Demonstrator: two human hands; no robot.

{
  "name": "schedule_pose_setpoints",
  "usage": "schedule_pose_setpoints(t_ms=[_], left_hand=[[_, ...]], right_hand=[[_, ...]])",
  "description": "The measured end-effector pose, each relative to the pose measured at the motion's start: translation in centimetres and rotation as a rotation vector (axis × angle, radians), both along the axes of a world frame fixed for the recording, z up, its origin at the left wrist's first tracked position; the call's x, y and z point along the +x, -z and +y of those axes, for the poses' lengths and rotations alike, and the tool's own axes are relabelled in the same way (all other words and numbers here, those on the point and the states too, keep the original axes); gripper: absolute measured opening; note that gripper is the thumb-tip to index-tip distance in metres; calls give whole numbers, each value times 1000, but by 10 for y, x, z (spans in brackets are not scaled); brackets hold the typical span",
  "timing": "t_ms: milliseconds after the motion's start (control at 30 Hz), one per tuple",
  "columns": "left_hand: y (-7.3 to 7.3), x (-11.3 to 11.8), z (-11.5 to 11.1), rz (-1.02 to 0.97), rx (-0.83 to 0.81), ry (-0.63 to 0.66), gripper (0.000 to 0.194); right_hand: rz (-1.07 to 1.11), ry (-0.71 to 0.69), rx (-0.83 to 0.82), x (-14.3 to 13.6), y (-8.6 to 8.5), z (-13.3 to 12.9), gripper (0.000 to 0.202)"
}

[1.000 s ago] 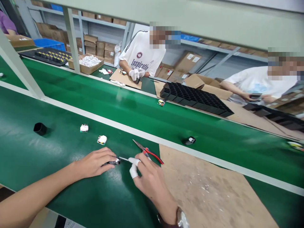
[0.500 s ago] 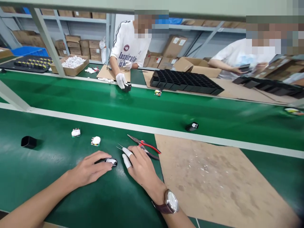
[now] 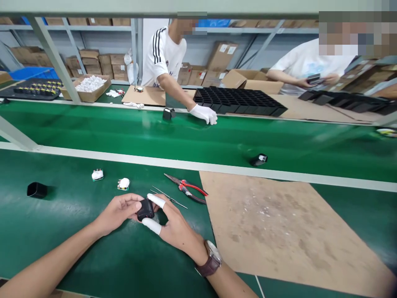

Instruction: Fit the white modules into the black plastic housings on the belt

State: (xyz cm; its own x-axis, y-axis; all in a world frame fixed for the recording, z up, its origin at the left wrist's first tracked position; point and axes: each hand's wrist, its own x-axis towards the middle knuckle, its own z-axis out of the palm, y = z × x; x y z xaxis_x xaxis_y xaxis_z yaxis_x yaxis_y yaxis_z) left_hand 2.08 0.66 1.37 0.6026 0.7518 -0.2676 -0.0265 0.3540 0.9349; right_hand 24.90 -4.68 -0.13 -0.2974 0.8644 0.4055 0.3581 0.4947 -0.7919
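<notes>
A small black housing is held between my two hands above the green tabletop. My left hand grips its left side, thumb on top. Around its right side close the thumb and fingers of my right hand, with white covers on two fingertips. Metal tweezers lie just beyond my right hand, beside red-and-black pliers. Two white-topped circuit pieces rest behind my left hand. An open black case lies farther left.
Stained cardboard covers the right side. Past a pale rail, a green belt bears black housings. A co-worker's gloved hand reaches over it near a black grid tray. Another person stands at the back right.
The tweezers have left my right hand and lie on the table. Both hands now hold the housing, turned and raised. The co-worker's gloved hand moved right, leaving a black piece on the belt.
</notes>
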Motion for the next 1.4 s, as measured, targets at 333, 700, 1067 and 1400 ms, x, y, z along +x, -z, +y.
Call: schedule_pose_setpoints(t_ms=[333, 700, 1067, 1400], left_hand=[[3, 1, -3, -105, -170, 93, 60], [0, 0, 0, -189, -86, 48, 44], [-28, -31, 105, 586, 915, -380, 26], [-29, -78, 187, 933, 1039, -511, 25]], right_hand=[[62, -13, -4, 2, 2, 8, 41], [-32, -36, 21, 5, 3, 6, 57], [-600, 340, 342, 24, 15, 24, 43], [-697, 409, 440, 34, 33, 30, 44]])
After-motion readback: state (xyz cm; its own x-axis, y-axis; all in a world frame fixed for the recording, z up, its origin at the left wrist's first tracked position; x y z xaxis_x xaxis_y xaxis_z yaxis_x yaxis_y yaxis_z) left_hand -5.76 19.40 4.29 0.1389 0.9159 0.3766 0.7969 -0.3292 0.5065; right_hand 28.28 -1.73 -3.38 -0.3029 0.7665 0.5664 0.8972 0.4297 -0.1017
